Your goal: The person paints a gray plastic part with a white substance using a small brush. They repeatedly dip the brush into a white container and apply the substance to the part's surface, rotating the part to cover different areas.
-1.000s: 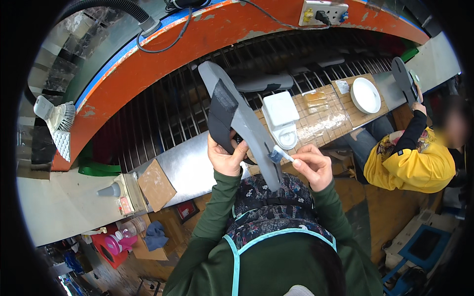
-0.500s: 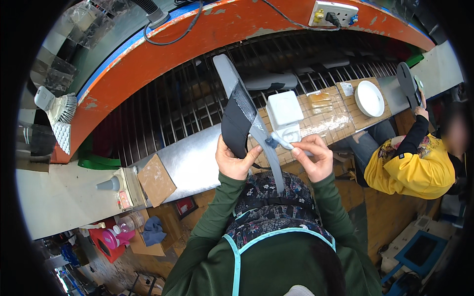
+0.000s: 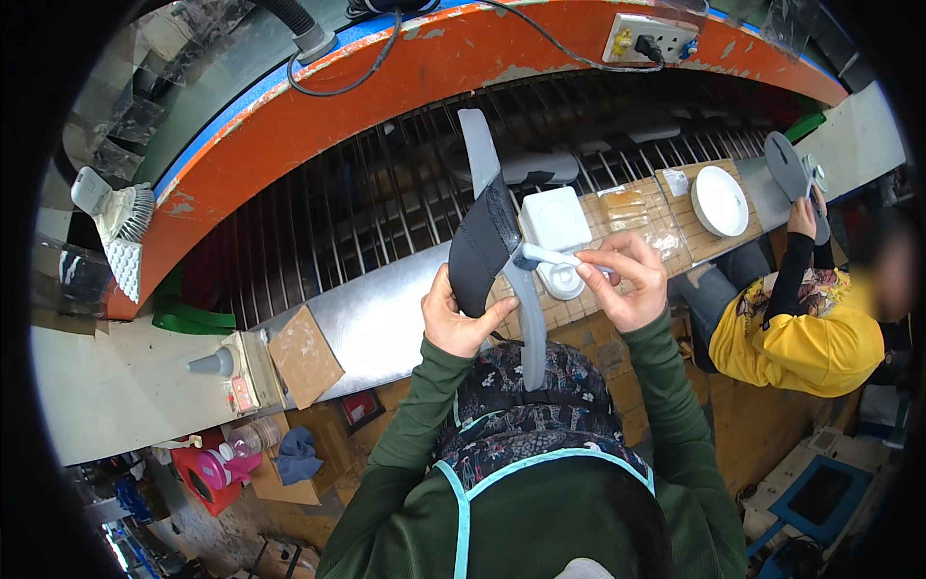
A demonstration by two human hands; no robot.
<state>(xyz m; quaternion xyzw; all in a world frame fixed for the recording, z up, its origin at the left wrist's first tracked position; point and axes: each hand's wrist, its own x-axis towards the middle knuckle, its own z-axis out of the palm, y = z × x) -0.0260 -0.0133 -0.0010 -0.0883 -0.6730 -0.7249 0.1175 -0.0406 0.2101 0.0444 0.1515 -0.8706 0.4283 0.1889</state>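
Note:
My left hand [image 3: 460, 323] is closed around a slipper [image 3: 480, 249] with a black upper and a thin grey sole. The slipper is held up on edge over the bench, its sole running away from me. Between the thumb and fingers of my right hand [image 3: 632, 280] is a small brush [image 3: 558, 256] with a pale handle. The brush's tip meets the slipper where the black upper joins the grey sole. Just behind the brush stand a white square container [image 3: 557, 218] and a small round white pot [image 3: 561, 280].
A conveyor of metal rods [image 3: 357, 203] runs under an orange machine edge [image 3: 231, 145], carrying grey soles [image 3: 540, 168]. A white bowl [image 3: 720, 201] sits on a tan board to the right. A co-worker in yellow [image 3: 810, 338] handles a sole there. Left lies brown cardboard [image 3: 305, 355].
The slipper has shifted right and turned more upright. My right hand and the brush have moved slightly right and up. The co-worker's hands have come closer together around their sole.

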